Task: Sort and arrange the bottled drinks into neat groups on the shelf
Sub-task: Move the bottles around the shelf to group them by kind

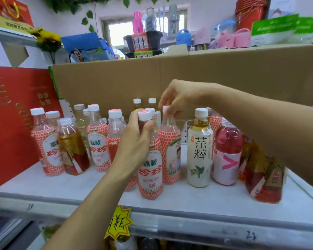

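Lychee soda bottle point(150, 175), clear ribbed plastic in a red honeycomb-print sleeve with a white screw cap, stands front and middle on the shelf point(79, 188); the left hand point(134, 143) grips its neck. At its 1 o'clock the right hand point(177, 100) pinches the cap of a matching bottle point(170, 150). Sorting looks partly done: like bottles cluster at 9 o'clock, yet an amber tea bottle point(72, 150) stands among them, and the pale tea bottle point(200, 156) and pink drink point(227, 154) at 3 o'clock remain mixed.
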